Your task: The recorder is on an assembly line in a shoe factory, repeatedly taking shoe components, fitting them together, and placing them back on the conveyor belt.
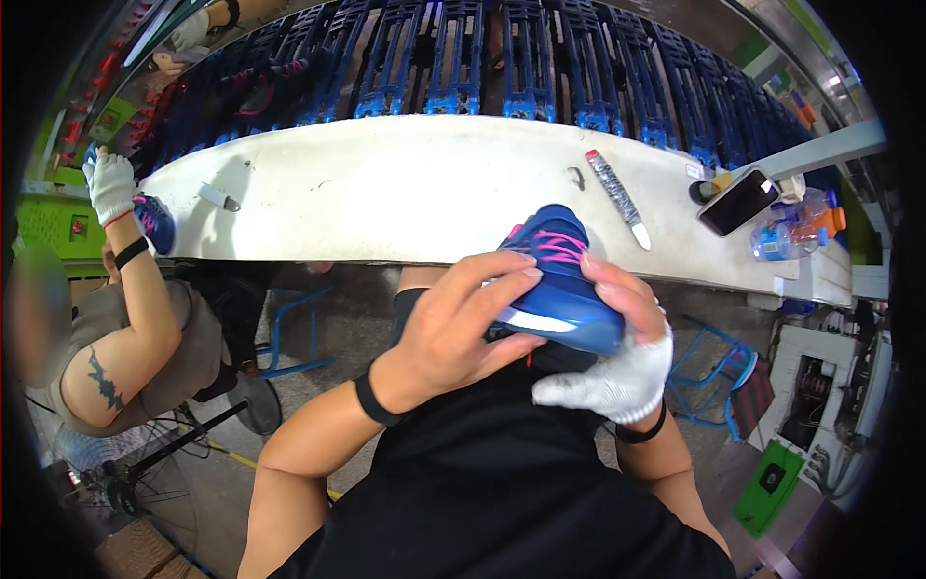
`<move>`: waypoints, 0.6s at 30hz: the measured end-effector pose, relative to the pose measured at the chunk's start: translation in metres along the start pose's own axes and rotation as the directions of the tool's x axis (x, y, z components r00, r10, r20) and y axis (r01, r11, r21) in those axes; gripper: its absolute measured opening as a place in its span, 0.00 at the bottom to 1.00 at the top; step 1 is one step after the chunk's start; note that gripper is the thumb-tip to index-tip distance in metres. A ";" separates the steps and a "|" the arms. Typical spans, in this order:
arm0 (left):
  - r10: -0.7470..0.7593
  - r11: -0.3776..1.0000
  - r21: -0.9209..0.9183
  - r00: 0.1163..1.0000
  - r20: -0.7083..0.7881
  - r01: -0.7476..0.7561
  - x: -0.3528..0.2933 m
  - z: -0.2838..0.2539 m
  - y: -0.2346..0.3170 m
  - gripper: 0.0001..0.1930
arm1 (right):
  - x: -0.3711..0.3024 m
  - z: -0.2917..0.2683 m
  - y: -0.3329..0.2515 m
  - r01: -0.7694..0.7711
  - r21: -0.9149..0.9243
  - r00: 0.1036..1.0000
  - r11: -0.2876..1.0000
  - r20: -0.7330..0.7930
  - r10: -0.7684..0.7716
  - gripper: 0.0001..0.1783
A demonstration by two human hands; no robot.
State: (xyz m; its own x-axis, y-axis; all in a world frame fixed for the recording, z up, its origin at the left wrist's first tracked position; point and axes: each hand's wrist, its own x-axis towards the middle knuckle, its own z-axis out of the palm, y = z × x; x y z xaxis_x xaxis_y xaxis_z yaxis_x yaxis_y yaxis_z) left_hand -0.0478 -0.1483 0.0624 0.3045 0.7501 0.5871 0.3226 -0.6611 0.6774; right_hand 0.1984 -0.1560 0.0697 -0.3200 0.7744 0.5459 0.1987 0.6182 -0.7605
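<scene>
A blue sneaker [569, 301] with pink laces and a white sole edge is held between my two hands, over the near edge of the white table. Its toe points toward me. My bare left hand [461, 323] lies along the shoe's left side, fingers on the upper and thumb lower down near the sole. On the other side my right hand [622, 357], in a white glove with bare fingertips, grips the shoe, its fingers at the laces and side. The shoe's underside is hidden.
The white table [386, 183] carries a wrapped knife-like tool [617, 198], a phone [739, 202] and plastic bottles [791, 236]. Behind it runs a blue slatted conveyor [526, 63]. At left a co-worker's gloved hand [111, 183] is near another shoe [154, 224]. A blue stool [714, 376] stands right.
</scene>
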 end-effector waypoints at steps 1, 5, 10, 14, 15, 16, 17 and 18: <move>0.005 1.000 0.024 1.000 0.000 -0.005 -0.003 0.009 -0.002 0.33 | 0.005 -0.003 -0.008 0.012 -0.094 0.999 0.995 -0.031 -0.015 0.58; 0.056 0.989 0.143 0.996 -0.069 -0.046 -0.016 0.027 0.001 0.31 | 0.008 -0.016 -0.016 -0.102 -0.255 0.995 0.962 -0.025 0.099 0.50; 0.031 0.984 0.180 0.995 -0.100 -0.013 -0.020 0.029 0.003 0.27 | 0.010 -0.010 -0.019 -0.130 -0.282 0.992 0.951 -0.044 0.122 0.49; -0.056 0.998 0.002 0.994 -0.097 0.056 -0.015 0.025 0.013 0.18 | 0.016 -0.004 -0.027 -0.158 -0.288 0.987 0.945 -0.055 0.148 0.49; -0.079 0.989 -0.129 0.995 -0.067 0.070 -0.010 0.024 0.016 0.18 | 0.018 -0.002 -0.031 -0.122 -0.330 0.992 0.936 -0.029 0.120 0.48; -0.097 0.963 -0.257 0.995 -0.035 0.085 -0.007 0.024 0.018 0.18 | 0.020 -0.001 -0.034 -0.087 -0.372 0.996 0.924 -0.002 0.093 0.48; -0.089 0.960 -0.270 0.996 -0.029 0.078 -0.007 0.022 0.017 0.17 | 0.022 0.000 -0.034 -0.063 -0.371 0.997 0.926 0.018 0.075 0.48; -0.096 0.959 -0.270 0.995 -0.031 0.084 -0.011 0.022 0.014 0.17 | 0.024 -0.001 -0.033 -0.065 -0.369 0.997 0.927 0.023 0.079 0.48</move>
State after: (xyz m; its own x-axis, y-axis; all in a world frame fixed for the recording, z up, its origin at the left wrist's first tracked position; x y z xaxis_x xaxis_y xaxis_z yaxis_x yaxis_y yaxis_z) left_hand -0.0267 -0.1662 0.0563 0.2441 0.8104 0.5327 0.0926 -0.5663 0.8190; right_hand 0.1848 -0.1576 0.1076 -0.3248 0.8174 0.4757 0.5467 0.5727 -0.6108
